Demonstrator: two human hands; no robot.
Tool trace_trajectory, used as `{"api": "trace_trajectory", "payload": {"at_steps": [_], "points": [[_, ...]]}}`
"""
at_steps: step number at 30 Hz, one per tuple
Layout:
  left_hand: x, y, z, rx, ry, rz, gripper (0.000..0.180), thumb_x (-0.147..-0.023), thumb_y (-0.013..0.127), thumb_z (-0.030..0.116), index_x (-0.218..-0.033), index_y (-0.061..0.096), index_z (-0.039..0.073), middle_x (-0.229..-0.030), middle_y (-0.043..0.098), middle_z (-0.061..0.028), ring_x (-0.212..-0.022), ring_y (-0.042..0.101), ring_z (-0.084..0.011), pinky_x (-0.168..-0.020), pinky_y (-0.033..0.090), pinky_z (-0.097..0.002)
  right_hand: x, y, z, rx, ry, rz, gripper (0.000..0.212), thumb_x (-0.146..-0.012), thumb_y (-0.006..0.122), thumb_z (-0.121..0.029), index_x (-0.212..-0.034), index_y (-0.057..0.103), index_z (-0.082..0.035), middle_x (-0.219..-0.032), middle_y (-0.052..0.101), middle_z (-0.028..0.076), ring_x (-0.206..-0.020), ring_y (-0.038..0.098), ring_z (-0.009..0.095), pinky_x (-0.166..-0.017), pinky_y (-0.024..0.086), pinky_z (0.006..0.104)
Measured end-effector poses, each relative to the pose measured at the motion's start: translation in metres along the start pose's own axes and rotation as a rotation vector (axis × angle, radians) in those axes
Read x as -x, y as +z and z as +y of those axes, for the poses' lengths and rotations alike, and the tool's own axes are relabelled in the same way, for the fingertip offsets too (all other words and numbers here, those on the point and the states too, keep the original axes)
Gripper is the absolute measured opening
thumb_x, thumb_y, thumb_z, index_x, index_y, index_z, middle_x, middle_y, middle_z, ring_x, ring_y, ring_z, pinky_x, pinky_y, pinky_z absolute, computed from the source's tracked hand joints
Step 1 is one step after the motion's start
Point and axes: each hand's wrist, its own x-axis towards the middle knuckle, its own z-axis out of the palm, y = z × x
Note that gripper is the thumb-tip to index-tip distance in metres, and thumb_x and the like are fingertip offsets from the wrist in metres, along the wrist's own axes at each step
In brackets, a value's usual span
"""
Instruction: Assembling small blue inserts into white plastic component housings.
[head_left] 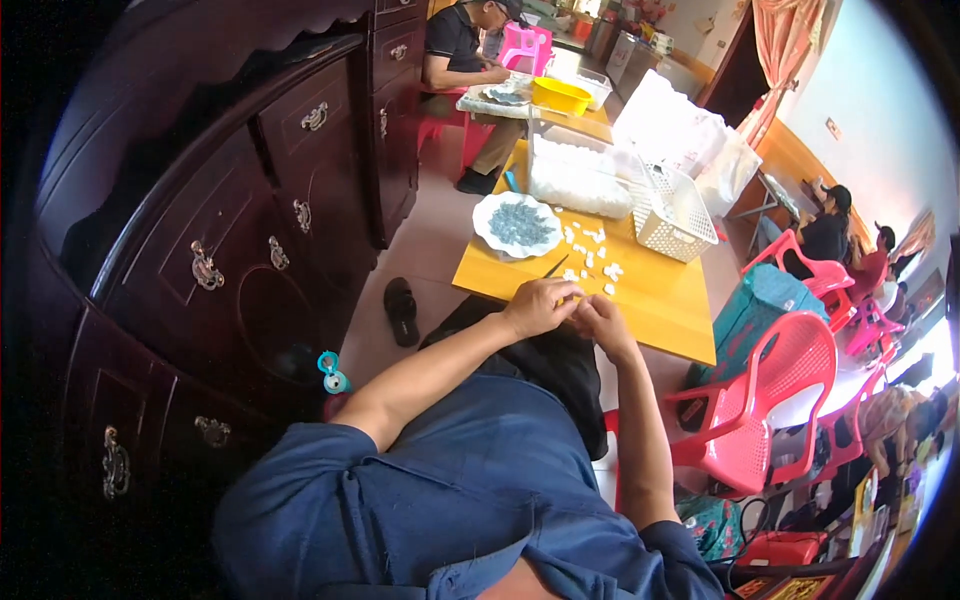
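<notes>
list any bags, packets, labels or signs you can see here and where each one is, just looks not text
Clear plastic bag: on the yellow table behind the white plate, wide, full of small white pieces.
White plastic bags: at the table's far right corner, bulging, stacked.
Wall plate: on the pale right wall, small, light-coloured square.
Teal sack: on the floor right of the table, boxy, woven look.
No screens or readable signs show.

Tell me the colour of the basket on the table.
White: the basket is a white plastic lattice, tilted at the yellow table's far right edge. Only the head view shows it.
</notes>
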Motion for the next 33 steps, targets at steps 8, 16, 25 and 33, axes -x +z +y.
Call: {"api": "trace_trajectory", "payload": {"at_steps": [8,16,25,33], "points": [[-0.002,0.003,-0.002,0.033,0.108,0.059,0.007,-0.089,0.067,0.013,-0.087,0.069,0.006,-0.08,0.068,-0.0115,-0.074,0.067,-0.0322,-0.064,0.052,-0.04,-0.003,-0.008,0.007,-0.123,0.071,-0.05,0.027,-0.103,0.058,-0.035,-0.097,0.063,-0.009,-0.083,0.064,0.0,-0.072,0.059,0.008,-0.066,0.05,0.0221],[0.002,0.002,0.004,-0.035,0.069,0.035,0.009,-0.087,0.066,0.015,-0.084,0.068,0.007,-0.076,0.067,-0.0135,-0.071,0.067,-0.0336,-0.062,0.052,-0.0407,-0.001,-0.006,0.011,-0.243,0.073,-0.014,0.015,-0.099,0.065,-0.025,-0.1,0.063,-0.01,-0.085,0.065,-0.002,-0.073,0.06,0.006,-0.066,0.049,0.0198],[0.006,0.009,-0.006,0.052,-0.174,0.007,0.022,-0.091,0.058,0.021,-0.079,0.062,0.003,-0.075,0.064,-0.0218,-0.074,0.065,-0.0427,-0.062,0.05,-0.0478,-0.003,0.003,0.008,-0.226,-0.125,0.072,0.01,-0.089,0.068,-0.007,-0.097,0.062,-0.004,-0.083,0.06,-0.004,-0.072,0.055,0.005,-0.065,0.045,0.0207],[0.009,0.01,-0.035,0.216,-0.304,0.177,0.016,-0.091,0.064,0.015,-0.087,0.066,0.0,-0.071,0.066,-0.0097,-0.065,0.064,-0.0175,-0.06,0.05,-0.0321,-0.019,-0.018,0.008,0.468,-0.217,0.397,0.016,-0.08,0.07,-0.013,-0.094,0.071,-0.003,-0.083,0.073,0.012,-0.079,0.072,0.023,-0.073,0.056,0.0342]]}}
